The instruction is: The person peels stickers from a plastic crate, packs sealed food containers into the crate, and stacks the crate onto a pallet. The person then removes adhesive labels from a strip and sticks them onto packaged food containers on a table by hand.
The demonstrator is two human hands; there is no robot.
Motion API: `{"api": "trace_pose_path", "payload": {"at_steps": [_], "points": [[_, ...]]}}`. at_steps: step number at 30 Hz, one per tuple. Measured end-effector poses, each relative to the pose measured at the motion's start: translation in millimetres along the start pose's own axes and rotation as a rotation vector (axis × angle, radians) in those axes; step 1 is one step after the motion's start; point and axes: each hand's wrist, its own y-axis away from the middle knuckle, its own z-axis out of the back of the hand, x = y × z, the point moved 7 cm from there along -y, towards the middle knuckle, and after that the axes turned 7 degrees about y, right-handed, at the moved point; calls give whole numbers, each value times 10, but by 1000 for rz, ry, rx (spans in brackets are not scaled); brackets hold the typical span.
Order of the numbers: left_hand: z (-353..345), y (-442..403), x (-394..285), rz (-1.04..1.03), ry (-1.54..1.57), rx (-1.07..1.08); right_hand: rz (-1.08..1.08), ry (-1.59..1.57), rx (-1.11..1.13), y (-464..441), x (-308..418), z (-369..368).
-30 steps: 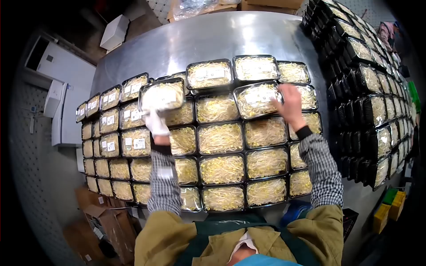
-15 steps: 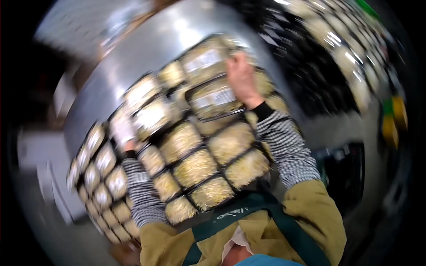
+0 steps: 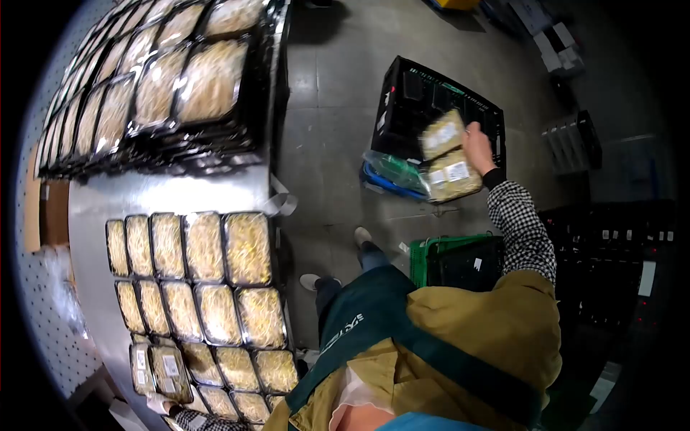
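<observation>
My right hand (image 3: 477, 149) is closed on two film-wrapped trays of bean sprouts (image 3: 451, 177) with white labels. It holds them tilted over the near side of a black crate (image 3: 431, 82) on the floor. At the lower left, my white-gloved left hand (image 3: 157, 404) grips the near end of labelled bean sprout trays (image 3: 169, 366); its fingers are partly hidden. These trays overlap the rows of similar bean sprout packs (image 3: 215, 312) on the metal table (image 3: 97, 251).
Stacked sprout packs (image 3: 190, 79) fill the table's far end. A blue crate edge (image 3: 392, 184) and clear plastic show by the black crate. A green crate (image 3: 424, 262) stands near my right side. More dark crates (image 3: 604, 251) are at the right.
My view has swung right, from the table to the floor crates. My right hand has left the table with two trays. My left hand is now at labelled trays by the table's near end.
</observation>
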Motion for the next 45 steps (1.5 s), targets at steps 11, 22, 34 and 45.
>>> {"api": "trace_pose_path", "payload": {"at_steps": [11, 22, 34, 45], "points": [[971, 2779, -1690, -343, 34, -250, 246, 225, -59, -891, -1076, -432], [1076, 3691, -1152, -271, 325, -161, 766, 27, 58, -165, -773, -1382], [2145, 5521, 903, -153, 421, -413, 1221, -932, 384, 2776, 4307, 716], [975, 7771, 3239, 874, 214, -740, 2004, -567, 63, 8277, 8969, -928]]}}
